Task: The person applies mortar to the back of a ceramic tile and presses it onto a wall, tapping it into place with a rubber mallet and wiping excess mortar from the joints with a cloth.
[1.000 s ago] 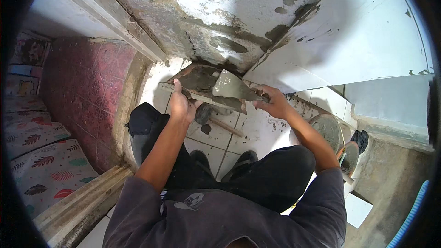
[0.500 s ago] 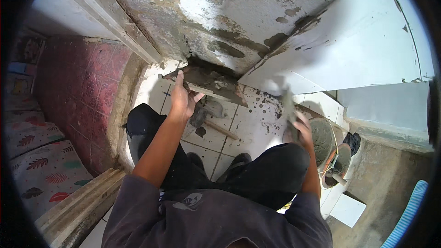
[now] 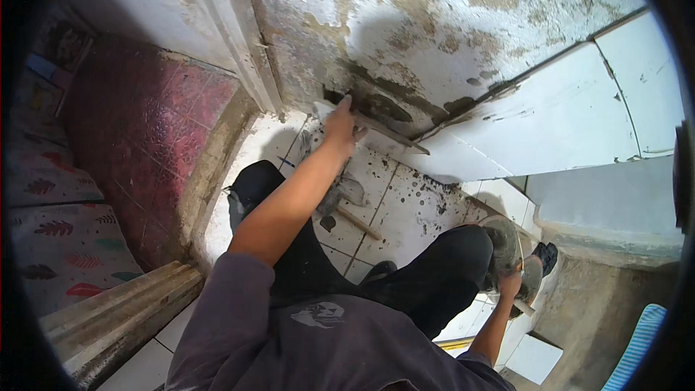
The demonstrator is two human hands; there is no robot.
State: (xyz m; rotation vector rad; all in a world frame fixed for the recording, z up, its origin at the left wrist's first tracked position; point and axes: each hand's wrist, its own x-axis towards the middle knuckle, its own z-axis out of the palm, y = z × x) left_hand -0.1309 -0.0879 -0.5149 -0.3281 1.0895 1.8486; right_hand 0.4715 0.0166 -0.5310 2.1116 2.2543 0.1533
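Observation:
My left hand grips the top edge of a white tile, with its index finger stretched toward the wall. The tile leans at the foot of the wall, its mortar-smeared back toward the plaster. Low on the right, my right hand is closed at the buckets. It seems to hold a trowel, mostly hidden by the hand and the bucket. Grey mortar fills part of the nearer bucket. Beside it stands a second bucket with a pale handle sticking out.
A wooden-handled tool lies on the spattered white floor tiles between my feet. Large white tiles cover the wall on the right. A loose white tile lies at lower right. A door frame and red floor are at left.
My left hand has moved the tile up against the wall. My right hand has gone down and right from beside my knee to the buckets. The view has shifted.

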